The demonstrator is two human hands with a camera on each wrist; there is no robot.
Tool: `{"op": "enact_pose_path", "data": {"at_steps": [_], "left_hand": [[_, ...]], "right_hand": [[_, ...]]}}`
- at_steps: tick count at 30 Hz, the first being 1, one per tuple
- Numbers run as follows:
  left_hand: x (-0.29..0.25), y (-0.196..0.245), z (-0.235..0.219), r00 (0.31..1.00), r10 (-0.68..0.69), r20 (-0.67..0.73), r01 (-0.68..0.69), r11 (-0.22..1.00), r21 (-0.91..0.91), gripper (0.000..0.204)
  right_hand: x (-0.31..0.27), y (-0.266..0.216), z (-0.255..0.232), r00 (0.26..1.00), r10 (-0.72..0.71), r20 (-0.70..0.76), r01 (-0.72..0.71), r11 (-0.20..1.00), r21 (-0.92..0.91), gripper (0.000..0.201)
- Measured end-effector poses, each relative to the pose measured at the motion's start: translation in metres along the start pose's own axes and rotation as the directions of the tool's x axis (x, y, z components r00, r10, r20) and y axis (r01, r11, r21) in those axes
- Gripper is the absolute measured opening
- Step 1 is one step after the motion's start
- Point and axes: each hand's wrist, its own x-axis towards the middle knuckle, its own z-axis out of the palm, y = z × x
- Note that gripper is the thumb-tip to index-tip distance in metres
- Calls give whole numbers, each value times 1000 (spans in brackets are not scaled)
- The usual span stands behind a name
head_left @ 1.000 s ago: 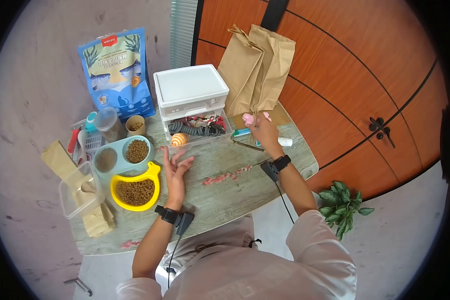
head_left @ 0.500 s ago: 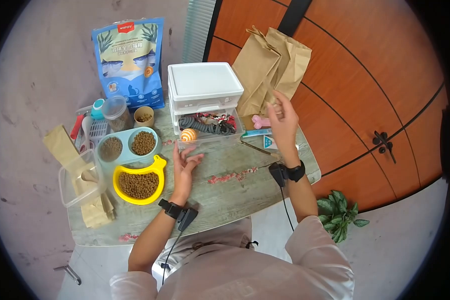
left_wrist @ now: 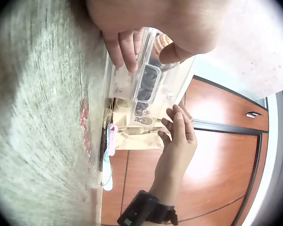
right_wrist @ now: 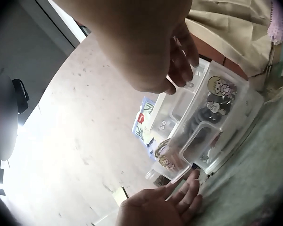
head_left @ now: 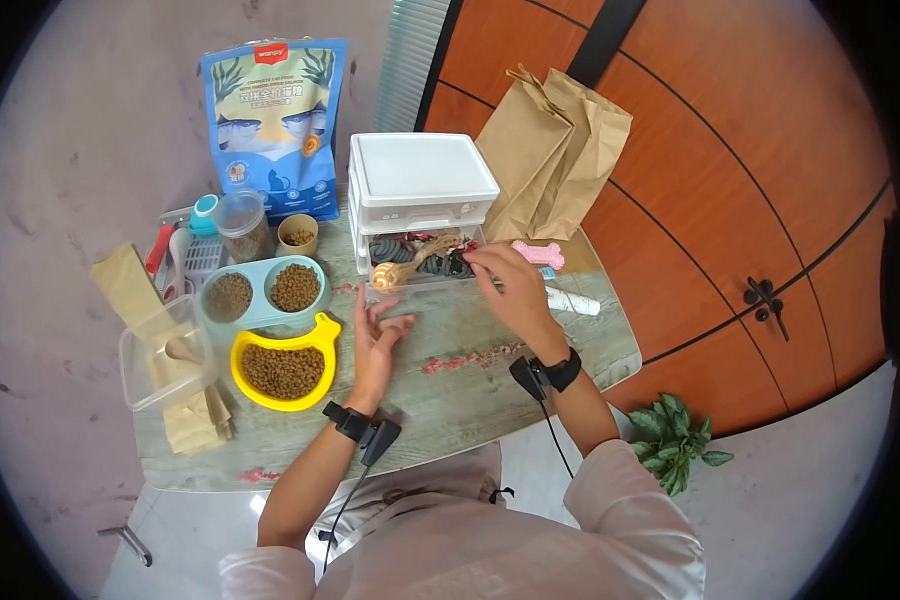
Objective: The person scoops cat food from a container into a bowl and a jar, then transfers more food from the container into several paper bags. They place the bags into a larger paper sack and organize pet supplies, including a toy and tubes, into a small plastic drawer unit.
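A clear drawer (head_left: 432, 284) stands pulled out of the white drawer unit (head_left: 425, 170). Inside lie grey and red rope toys (head_left: 442, 263), an orange-and-white striped ball (head_left: 384, 276) and a tan rope piece (head_left: 418, 254) across them. My right hand (head_left: 515, 290) hovers over the drawer's right side, fingers loosely bent with nothing between them. At the front left corner my left hand (head_left: 374, 350) has its fingers spread; in the left wrist view its fingertips (left_wrist: 130, 66) are against the drawer front. A pink bone-shaped toy (head_left: 538, 255) lies right of the drawer.
Left of the drawer stand a blue double bowl (head_left: 263, 314) and a yellow bowl (head_left: 327, 330) with kibble, a clear tub (head_left: 140, 370), a jar (head_left: 240, 215) and a paper cup (head_left: 298, 222). Behind are a blue food bag (head_left: 270, 120) and paper bags (head_left: 555, 150). A white tube (head_left: 574, 301) lies at right.
My right hand went from beside the pink toy up by the paper bags, then left over the drawer. A tan rope piece now lies in the drawer. My left hand stayed at the drawer's corner.
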Motion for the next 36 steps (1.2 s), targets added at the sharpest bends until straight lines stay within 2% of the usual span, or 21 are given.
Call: {"op": "enact_pose_path", "data": {"at_steps": [2, 4, 6, 7, 9, 10, 12, 13, 15, 16, 18, 19, 21, 23, 25, 27, 31, 32, 33, 34, 36], "left_hand": [[2, 2, 2, 1000, 2, -10, -3, 1000, -21, 79], [0, 6, 3, 1000, 2, 2, -2, 998, 58, 76], [0, 5, 5, 1000, -8, 4, 8, 999, 47, 76], [0, 6, 4, 1000, -6, -5, 6, 999, 37, 77], [0, 5, 2, 1000, -5, -5, 5, 999, 45, 76], [0, 4, 0, 1000, -3, -6, 4, 999, 44, 76], [1, 2, -1, 1000, 7, -7, -6, 999, 32, 76], [2, 1, -2, 1000, 11, -8, -11, 1000, 4, 77], [1, 1, -2, 1000, 6, 4, -6, 1000, 14, 77], [1, 0, -1, 1000, 8, 3, -8, 1000, 13, 76], [0, 2, 0, 1000, -5, 17, 5, 999, 33, 75], [0, 3, 0, 1000, -7, 15, 6, 999, 50, 74], [-1, 5, 1, 1000, -14, 8, 13, 999, 47, 74], [-1, 6, 1, 1000, -17, -1, 17, 999, 48, 73], [0, 6, 2, 1000, -8, 21, 7, 998, 67, 72], [1, 6, 2, 1000, -9, 26, 7, 997, 82, 71], [0, 4, 0, 999, -14, 46, 9, 994, 111, 70], [-1, 3, 0, 999, -19, 48, 13, 993, 121, 70], [-1, 3, 0, 998, -9, 54, 2, 993, 115, 68], [-1, 3, 0, 998, 3, 60, -10, 994, 109, 67], [0, 7, 3, 999, -8, 43, 3, 993, 120, 65]], "right_hand": [[-4, 2, -2, 1000, -13, 5, 13, 1000, 1, 21], [-6, -4, -2, 1000, -12, 7, 12, 1000, 2, 22], [-1, -19, 10, 970, -170, 174, 165, 985, 38, 30], [1, -27, 15, 972, -165, 166, 160, 986, 41, 30], [6, -42, 26, 940, -165, 299, 158, 986, 46, 44], [6, -43, 33, 942, -168, 290, 159, 986, 55, 44], [6, -41, 48, 969, -120, 215, 140, 987, -81, 49], [6, -39, 53, 973, -111, 203, 129, 988, -79, 49], [5, -36, 59, 995, -69, 70, 82, 975, -205, 49], [3, -35, 59, 997, -53, 63, 65, 976, -210, 49], [0, -33, 60, 996, -69, -58, 57, 981, -185, 42], [-4, -31, 58, 996, -67, -57, 55, 981, -187, 42], [-21, -23, 47, 979, -122, -164, 107, 989, -98, 27], [-37, -3, 29, 985, -29, -170, 24, 999, -29, 15], [-52, 30, 11, 958, 99, -267, -94, 995, 34, 14], [-57, 43, -10, 862, 186, -471, -196, 980, 28, 14], [-62, 44, -35, 824, 240, -513, -172, 969, 177, 14], [-64, 45, -35, 872, 344, -349, -304, 938, 165, 15], [-66, 47, -34, 879, 442, -177, -425, 896, 129, 15], [-72, 51, -30, 877, 446, -179, -427, 894, 136, 15], [-86, 64, -14, 896, 442, 36, -434, 890, -137, 16]]}}
